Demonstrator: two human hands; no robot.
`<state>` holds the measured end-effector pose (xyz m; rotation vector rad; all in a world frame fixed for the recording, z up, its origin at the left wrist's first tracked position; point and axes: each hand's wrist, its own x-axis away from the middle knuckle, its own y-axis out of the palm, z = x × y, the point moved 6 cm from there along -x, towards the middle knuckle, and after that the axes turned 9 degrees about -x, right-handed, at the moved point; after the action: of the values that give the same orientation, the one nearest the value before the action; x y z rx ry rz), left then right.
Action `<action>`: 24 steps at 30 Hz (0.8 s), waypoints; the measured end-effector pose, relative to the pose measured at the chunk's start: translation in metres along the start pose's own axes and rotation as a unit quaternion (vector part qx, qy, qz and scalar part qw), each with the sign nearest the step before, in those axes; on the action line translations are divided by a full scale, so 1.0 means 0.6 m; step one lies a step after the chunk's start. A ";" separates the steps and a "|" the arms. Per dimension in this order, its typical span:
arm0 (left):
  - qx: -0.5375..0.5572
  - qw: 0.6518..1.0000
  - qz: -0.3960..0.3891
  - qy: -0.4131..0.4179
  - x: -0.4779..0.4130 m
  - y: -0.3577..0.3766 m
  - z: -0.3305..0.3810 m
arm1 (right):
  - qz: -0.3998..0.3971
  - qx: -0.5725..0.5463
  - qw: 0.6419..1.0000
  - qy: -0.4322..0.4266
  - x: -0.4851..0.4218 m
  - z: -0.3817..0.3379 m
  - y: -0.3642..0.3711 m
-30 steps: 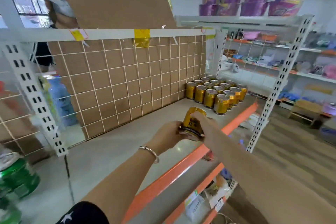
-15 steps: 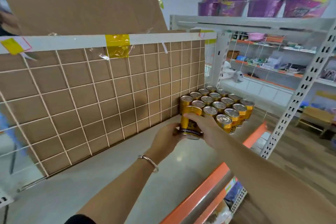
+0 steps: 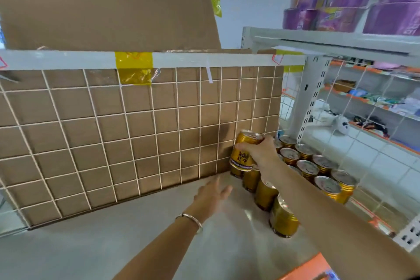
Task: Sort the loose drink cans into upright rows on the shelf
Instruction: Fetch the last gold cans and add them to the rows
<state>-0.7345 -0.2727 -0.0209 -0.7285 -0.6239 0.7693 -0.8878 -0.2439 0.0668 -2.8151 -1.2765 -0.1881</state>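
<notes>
My right hand (image 3: 261, 154) grips a gold drink can (image 3: 243, 151) round its upper half and holds it upright just above the back left corner of the can block. Several gold cans (image 3: 306, 168) stand upright in rows at the right end of the grey shelf (image 3: 113, 245). My left hand (image 3: 212, 193) hovers over the shelf just left of the rows, fingers spread and holding nothing; a silver bangle sits on its wrist.
A white wire grid backed with brown cardboard (image 3: 113, 132) walls off the back of the shelf. An orange front lip (image 3: 311, 268) edges it. A white upright post (image 3: 306, 102) stands at the right end. Purple packs (image 3: 354, 0) are stacked on the shelf above.
Both hands held the can half a second ago. Now the left hand has let go and dropped lower, while the right hand has carried the can back toward the grid corner.
</notes>
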 end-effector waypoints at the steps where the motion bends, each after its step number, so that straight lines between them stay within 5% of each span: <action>1: -0.106 0.994 -0.008 -0.023 0.002 0.022 -0.017 | -0.005 -0.002 1.000 -0.012 -0.016 -0.003 -0.001; 3: -0.231 0.970 0.076 -0.014 0.007 0.049 -0.034 | -0.013 0.001 0.999 -0.038 -0.047 -0.010 -0.001; 5: -0.258 0.963 0.079 -0.025 0.015 0.067 -0.040 | -0.036 0.034 0.997 -0.065 -0.074 -0.010 0.003; 15: -0.251 0.958 0.135 -0.041 0.009 0.070 -0.049 | -0.185 0.197 0.957 -0.104 -0.131 -0.019 0.020; 24: -0.238 0.954 0.178 -0.040 0.002 0.073 -0.060 | -0.172 0.206 0.955 -0.131 -0.135 -0.005 0.008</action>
<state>-0.7247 -0.2620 -0.0756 -1.2837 -0.7733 0.9963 -0.9375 -0.3077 0.0595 -2.3062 -1.6281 0.4090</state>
